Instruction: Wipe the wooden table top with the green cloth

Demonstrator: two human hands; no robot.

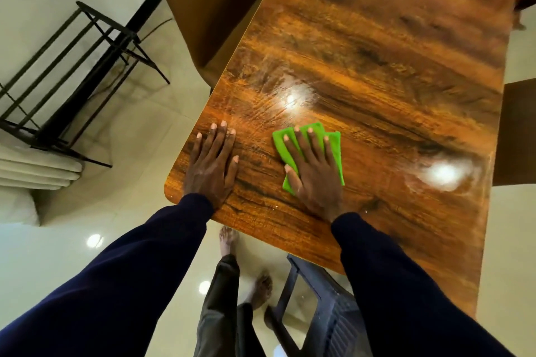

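Note:
The glossy wooden table top (377, 66) stretches away from me, with two bright light reflections on it. A folded green cloth (333, 139) lies flat on the table near its close corner. My right hand (313, 171) presses down on the cloth with fingers spread, covering most of it. My left hand (213, 165) rests flat on the bare wood to the left of the cloth, close to the table's left edge, fingers together and holding nothing.
A brown chair (208, 9) stands against the table's left side. A dark plastic chair (327, 310) is tucked under the near edge by my bare feet. A black metal rack (72, 72) stands on the tiled floor at left. Another chair (519, 130) touches the right edge.

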